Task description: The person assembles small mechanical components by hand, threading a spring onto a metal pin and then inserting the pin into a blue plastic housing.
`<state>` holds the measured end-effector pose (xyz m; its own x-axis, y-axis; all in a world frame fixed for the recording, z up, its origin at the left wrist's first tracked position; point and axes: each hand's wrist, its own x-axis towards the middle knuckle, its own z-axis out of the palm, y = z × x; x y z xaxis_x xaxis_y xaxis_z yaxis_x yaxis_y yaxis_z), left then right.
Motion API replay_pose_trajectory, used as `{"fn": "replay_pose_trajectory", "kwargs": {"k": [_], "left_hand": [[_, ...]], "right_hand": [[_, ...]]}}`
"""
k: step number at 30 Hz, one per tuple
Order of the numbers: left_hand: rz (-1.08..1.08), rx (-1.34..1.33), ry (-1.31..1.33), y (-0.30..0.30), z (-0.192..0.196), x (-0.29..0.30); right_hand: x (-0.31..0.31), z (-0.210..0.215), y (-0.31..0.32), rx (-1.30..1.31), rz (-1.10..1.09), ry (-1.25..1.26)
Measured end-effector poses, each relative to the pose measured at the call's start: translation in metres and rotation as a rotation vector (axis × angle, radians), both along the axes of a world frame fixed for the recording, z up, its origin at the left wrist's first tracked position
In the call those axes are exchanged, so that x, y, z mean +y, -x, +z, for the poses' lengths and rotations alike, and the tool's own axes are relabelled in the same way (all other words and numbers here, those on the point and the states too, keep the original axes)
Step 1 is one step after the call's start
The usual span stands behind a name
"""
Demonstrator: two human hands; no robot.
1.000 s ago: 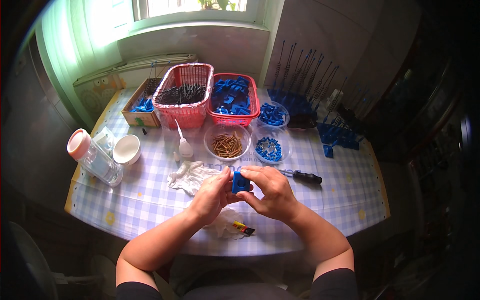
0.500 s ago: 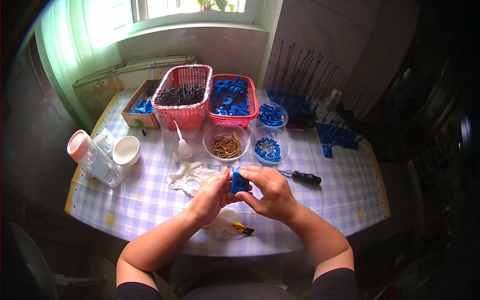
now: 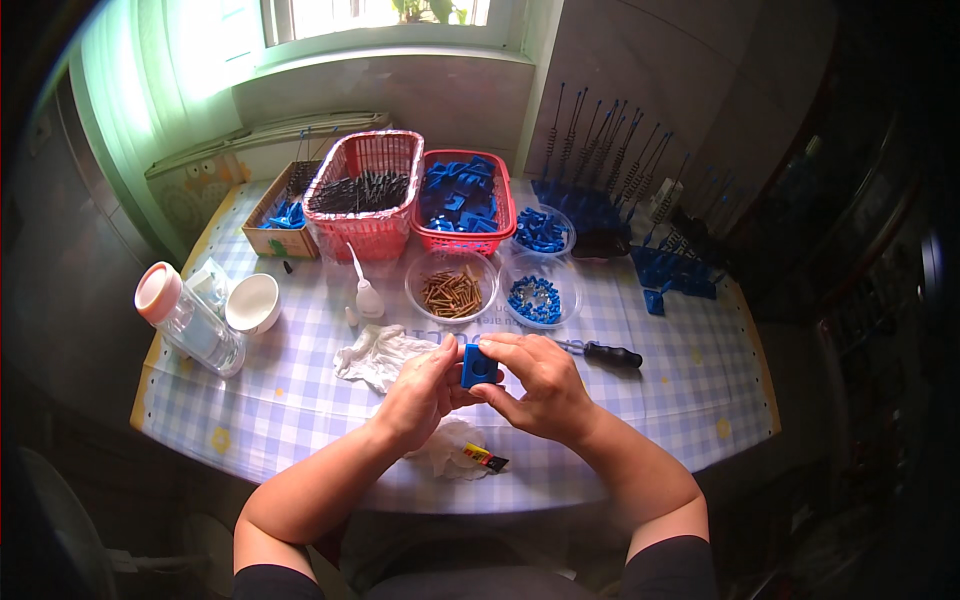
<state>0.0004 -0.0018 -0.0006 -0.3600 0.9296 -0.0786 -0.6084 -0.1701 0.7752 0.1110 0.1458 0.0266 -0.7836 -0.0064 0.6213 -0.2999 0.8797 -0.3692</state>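
Yellow and black, a small object (image 3: 486, 458) lies on crumpled tissue (image 3: 437, 460) at the near edge. Just beyond, the right hand (image 3: 538, 380) pinches a blue plastic block (image 3: 479, 368) between thumb and fingers; the left hand (image 3: 422, 388) steadies its left side, fingers partly hidden. Past them stand the brass-coloured pins (image 3: 453, 293), then red baskets (image 3: 465, 241).

Here's the blue block (image 3: 478, 367), parts of its right side covered by the right hand (image 3: 540, 380)! Behind it, some fingers of the left hand (image 3: 424, 392) sit out of sight. The shaft of the black-handled tool (image 3: 612, 355) vanishes behind that right hand. Bottom edge crops 2 dark sleeves (image 3: 670, 568), top edge slices the window (image 3: 395, 20), and those blue-and-silver bits (image 3: 521, 304) (a ring of them) look too small to make out singly.
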Motion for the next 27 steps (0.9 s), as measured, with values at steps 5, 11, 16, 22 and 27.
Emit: {"fn": "replay_pose_trajectory", "kwargs": {"k": [5, 11, 16, 22, 27], "left_hand": [[0.004, -0.001, 0.017, 0.0000, 0.0003, -0.0001], [0.010, 0.026, 0.023, -0.0012, 0.0030, -0.0006], [0.003, 0.034, 0.030, -0.0004, 0.0022, -0.0013], [0.004, 0.041, 0.025, -0.0013, 0.0036, -0.0013], [0.005, 0.046, 0.029, -0.0015, 0.0046, -0.0016]], "right_hand": [[0.0003, -0.0007, 0.0002, 0.007, -0.002, -0.002], [0.0002, 0.0002, 0.0000, 0.025, 0.002, -0.012], [0.0002, -0.0004, 0.0003, 0.026, 0.005, -0.011], [-0.0001, -0.0001, 0.0000, 0.030, 0.006, -0.015], [-0.0001, 0.0001, 0.0003, 0.033, 0.008, -0.016]]}}
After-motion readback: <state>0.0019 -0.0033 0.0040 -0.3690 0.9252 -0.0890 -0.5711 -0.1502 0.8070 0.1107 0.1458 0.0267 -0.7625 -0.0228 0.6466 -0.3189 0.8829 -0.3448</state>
